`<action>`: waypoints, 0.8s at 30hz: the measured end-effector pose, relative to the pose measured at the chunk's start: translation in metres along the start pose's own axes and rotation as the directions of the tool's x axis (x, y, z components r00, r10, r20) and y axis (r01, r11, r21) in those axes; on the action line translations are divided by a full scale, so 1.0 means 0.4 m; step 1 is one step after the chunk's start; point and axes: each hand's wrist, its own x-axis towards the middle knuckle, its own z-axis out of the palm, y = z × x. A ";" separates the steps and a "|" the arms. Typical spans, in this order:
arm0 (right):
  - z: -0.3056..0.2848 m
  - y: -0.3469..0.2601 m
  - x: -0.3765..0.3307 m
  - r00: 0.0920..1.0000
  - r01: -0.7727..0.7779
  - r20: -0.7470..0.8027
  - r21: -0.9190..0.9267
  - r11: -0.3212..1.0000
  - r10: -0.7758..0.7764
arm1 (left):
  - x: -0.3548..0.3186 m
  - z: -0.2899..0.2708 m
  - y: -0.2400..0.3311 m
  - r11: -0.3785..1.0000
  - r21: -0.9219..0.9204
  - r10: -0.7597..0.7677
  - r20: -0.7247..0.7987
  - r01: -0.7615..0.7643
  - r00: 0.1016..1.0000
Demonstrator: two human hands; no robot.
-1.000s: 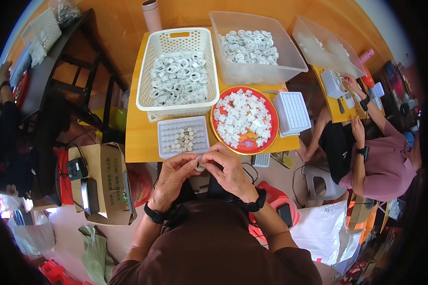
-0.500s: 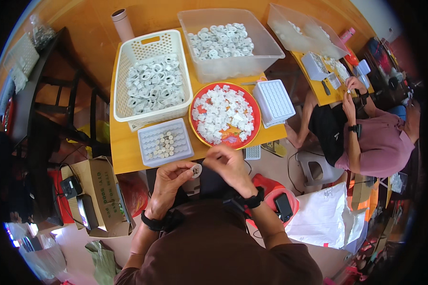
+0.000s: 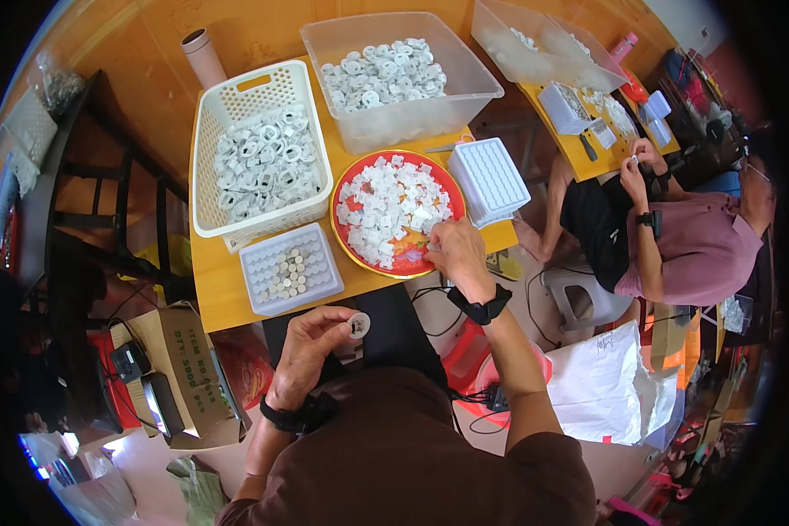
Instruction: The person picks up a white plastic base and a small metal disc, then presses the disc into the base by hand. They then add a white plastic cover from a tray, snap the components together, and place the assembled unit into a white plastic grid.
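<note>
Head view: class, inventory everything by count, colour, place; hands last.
Table: one, yellow, centre
Basket: one, cream, back left
Rings: many, white, in basket
Tub: one, translucent, behind plate
Plate: one, red, front right
Pieces: many, white, on plate
Tray: one, pale, front left
Discs: many, silvery, in tray
Tray stack: one, pale, beside plate
Flask: one, pink, behind basket
Carton: one, brown, floor left
Sack: one, white, floor right
Stool: one, grey, right
Co-worker: one, pink shirt, far right
Left hand: one, low centre, holding round white part
Right hand: one, at plate's edge
</note>
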 end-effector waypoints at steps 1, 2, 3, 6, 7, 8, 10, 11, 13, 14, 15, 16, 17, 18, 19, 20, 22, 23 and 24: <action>0.004 0.003 0.003 1.000 0.005 0.029 -0.030 1.000 -0.004 | -0.002 0.000 -0.002 1.000 0.000 0.000 -0.002 0.000 1.000; 0.010 0.006 0.004 1.000 0.005 0.030 -0.029 1.000 -0.005 | -0.004 0.001 -0.003 1.000 -0.004 -0.008 -0.006 0.008 1.000; 0.015 0.011 0.004 1.000 0.012 0.020 -0.065 0.998 -0.011 | -0.005 0.002 -0.004 1.000 -0.009 -0.016 -0.009 0.016 1.000; 0.005 0.013 0.004 1.000 0.023 0.007 -0.090 0.996 -0.022 | -0.008 0.005 0.000 1.000 -0.018 -0.019 -0.006 0.019 1.000; -0.001 0.016 0.007 1.000 0.024 0.002 -0.080 0.996 -0.024 | -0.007 0.005 -0.001 1.000 -0.021 -0.015 -0.009 0.014 1.000; -0.004 0.028 0.005 1.000 0.030 0.002 -0.082 0.996 -0.030 | -0.007 0.006 -0.001 0.999 -0.039 -0.014 -0.021 0.013 1.000; -0.014 0.036 -0.002 0.990 -0.139 0.076 0.630 0.764 0.117 | -0.007 0.002 0.000 0.998 -0.060 -0.009 -0.041 0.007 0.999; -0.024 0.023 -0.007 0.991 -0.134 0.080 0.631 0.764 0.107 | -0.009 -0.003 0.003 0.998 -0.058 -0.024 -0.030 0.022 0.999; -0.061 -0.012 -0.028 0.932 -0.359 0.325 0.888 0.288 0.161 | -0.011 -0.009 0.006 0.998 -0.061 -0.033 -0.028 0.031 0.999; -0.064 -0.024 -0.036 0.937 -0.348 0.326 0.899 0.265 0.125 | -0.011 -0.010 0.007 0.998 -0.061 -0.029 -0.028 0.027 0.999; -0.070 -0.038 -0.043 0.937 -0.349 0.330 0.898 0.269 0.112 | -0.012 -0.011 0.009 0.998 -0.061 -0.024 -0.030 0.022 0.999; -0.070 -0.054 -0.046 0.947 -0.322 0.314 0.904 0.280 0.073 | -0.013 -0.013 0.012 0.998 -0.065 -0.018 -0.051 0.015 0.999; -0.072 -0.073 -0.047 0.954 -0.295 0.299 0.911 0.290 0.031 | -0.014 -0.014 0.017 0.997 -0.073 -0.013 -0.062 0.008 0.998; -0.076 -0.095 -0.048 0.958 -0.272 0.287 0.916 0.295 -0.008 | -0.015 -0.015 0.021 0.997 -0.082 -0.007 -0.076 0.001 0.997; -0.079 -0.119 -0.054 0.955 -0.275 0.296 0.916 0.294 -0.030 | -0.017 -0.016 0.024 0.996 -0.085 0.001 -0.098 -0.009 0.995; -0.079 -0.144 -0.060 0.949 -0.293 0.312 0.924 0.248 -0.040 | -0.019 -0.017 0.027 0.995 -0.096 0.009 -0.104 -0.019 0.994; -0.084 -0.192 -0.063 0.930 -0.329 0.356 0.916 0.231 -0.088 | -0.025 -0.021 0.035 0.993 -0.113 0.027 -0.141 -0.043 0.990; -0.082 -0.212 -0.065 0.924 -0.334 0.366 0.914 0.232 -0.113 | -0.027 -0.023 0.039 0.989 -0.138 0.034 -0.128 -0.052 0.991; -0.078 -0.231 -0.067 0.937 -0.255 0.311 0.920 0.297 -0.161 | -0.030 -0.026 0.042 0.985 -0.164 0.042 -0.115 -0.061 0.993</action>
